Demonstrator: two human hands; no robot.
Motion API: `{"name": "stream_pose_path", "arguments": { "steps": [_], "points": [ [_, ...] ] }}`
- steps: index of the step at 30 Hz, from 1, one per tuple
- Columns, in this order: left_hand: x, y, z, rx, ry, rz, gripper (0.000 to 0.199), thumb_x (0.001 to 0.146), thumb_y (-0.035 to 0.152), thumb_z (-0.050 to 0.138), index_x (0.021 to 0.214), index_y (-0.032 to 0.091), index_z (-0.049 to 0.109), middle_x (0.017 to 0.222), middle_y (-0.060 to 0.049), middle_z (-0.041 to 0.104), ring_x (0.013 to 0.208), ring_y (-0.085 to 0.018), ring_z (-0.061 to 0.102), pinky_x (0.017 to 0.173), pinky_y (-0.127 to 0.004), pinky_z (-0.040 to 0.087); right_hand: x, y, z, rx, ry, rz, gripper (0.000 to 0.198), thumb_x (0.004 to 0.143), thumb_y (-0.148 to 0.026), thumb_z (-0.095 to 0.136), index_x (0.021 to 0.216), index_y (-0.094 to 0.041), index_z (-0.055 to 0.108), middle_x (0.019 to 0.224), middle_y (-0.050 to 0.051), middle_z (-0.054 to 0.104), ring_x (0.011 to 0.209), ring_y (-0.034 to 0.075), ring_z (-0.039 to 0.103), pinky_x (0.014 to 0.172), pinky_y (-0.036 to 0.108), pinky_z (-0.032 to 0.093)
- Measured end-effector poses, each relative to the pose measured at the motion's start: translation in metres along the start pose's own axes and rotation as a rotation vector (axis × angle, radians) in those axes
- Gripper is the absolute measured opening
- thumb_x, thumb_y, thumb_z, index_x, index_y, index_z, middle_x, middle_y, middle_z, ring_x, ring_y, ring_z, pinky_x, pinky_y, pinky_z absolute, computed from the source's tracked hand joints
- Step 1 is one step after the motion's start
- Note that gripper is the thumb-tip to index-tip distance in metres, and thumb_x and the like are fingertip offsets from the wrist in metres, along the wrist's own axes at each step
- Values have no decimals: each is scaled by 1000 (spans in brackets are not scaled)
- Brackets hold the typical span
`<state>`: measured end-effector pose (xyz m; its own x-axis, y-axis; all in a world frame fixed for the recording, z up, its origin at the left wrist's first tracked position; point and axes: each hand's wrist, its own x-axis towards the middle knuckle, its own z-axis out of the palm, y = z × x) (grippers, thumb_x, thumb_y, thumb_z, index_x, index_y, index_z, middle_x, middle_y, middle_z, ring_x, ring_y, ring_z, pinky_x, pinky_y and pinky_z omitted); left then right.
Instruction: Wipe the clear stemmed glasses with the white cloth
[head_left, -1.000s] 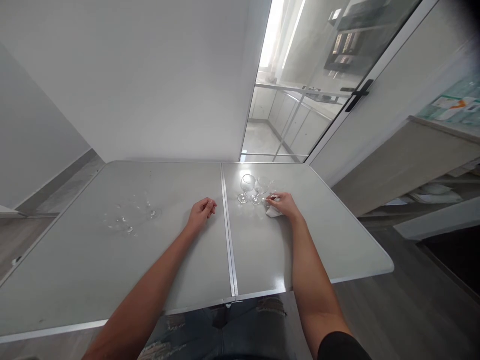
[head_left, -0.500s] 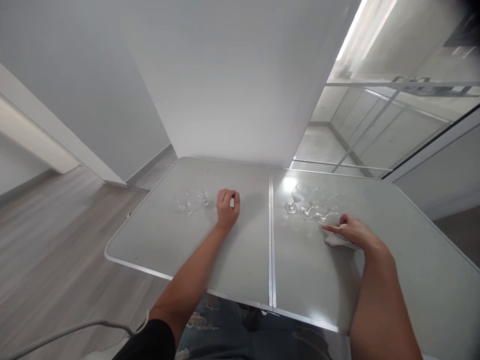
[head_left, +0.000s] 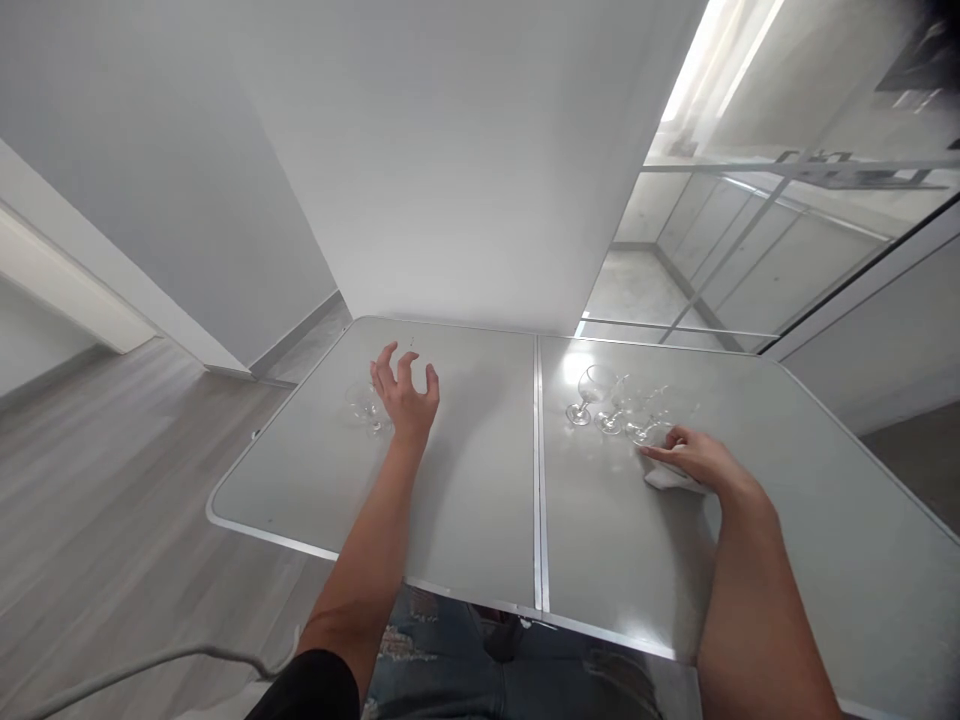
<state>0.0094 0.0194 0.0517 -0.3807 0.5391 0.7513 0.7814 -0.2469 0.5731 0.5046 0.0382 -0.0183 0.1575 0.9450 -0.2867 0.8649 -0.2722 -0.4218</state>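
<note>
My left hand is raised over the left half of the table with its fingers spread and curled, nothing in them. Just left of it a clear stemmed glass is partly covered by the fingers; the glass that stood beside it is hidden behind the hand. My right hand is closed on a white cloth at the table's right half. Its fingertips are at the nearest of several clear stemmed glasses grouped there; whether they touch the glass I cannot tell.
The grey folding table has a metal seam down its middle and a metal rim. A white wall rises behind it. Glass panels are at the back right. A pale cable runs at the lower left.
My left hand has moved left toward the glasses on that side, and its curled fingers have spread apart. My right hand and the cloth have stayed nearly in place.
</note>
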Motion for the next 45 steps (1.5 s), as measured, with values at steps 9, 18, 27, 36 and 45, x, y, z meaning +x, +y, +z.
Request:
{"name": "stream_pose_path", "arguments": {
  "steps": [9,18,27,36,45],
  "points": [
    [-5,-18,9,208,40,29,18,88,16,59,105,19,61,140,-17,49,129,-33,49,110,-51,38,-7,-14,-6,-29,-21,57,57,57,-73,75,79,-22,60,63,3,65,62,24,62,55,32,40],
    [-18,-19,23,-4,23,-185,72,82,18,69,144,21,33,146,-21,42,116,-27,61,101,-44,49,-17,-24,-8,-9,-22,68,51,63,-68,73,80,-22,58,65,2,64,60,20,59,55,31,40],
    [-35,-37,43,-2,-228,-337,33,85,18,66,115,22,51,89,-5,69,81,-21,67,77,-32,49,-23,-32,-13,-11,-42,77,46,65,-63,74,81,-22,59,67,2,65,62,20,60,56,30,41],
    [-38,3,39,-338,-365,-362,39,81,43,76,107,24,53,72,3,58,58,-12,53,60,-24,39,-50,-39,-27,76,-442,-67,51,71,-68,70,65,-18,62,61,2,55,54,15,47,51,29,34],
    [-60,37,41,-792,-668,-491,42,73,44,83,97,20,57,62,7,52,48,-6,42,49,-19,34,-95,-184,59,1004,-163,-335,34,86,-58,56,102,-28,55,82,-2,52,68,14,47,55,25,36]
  ]
}}
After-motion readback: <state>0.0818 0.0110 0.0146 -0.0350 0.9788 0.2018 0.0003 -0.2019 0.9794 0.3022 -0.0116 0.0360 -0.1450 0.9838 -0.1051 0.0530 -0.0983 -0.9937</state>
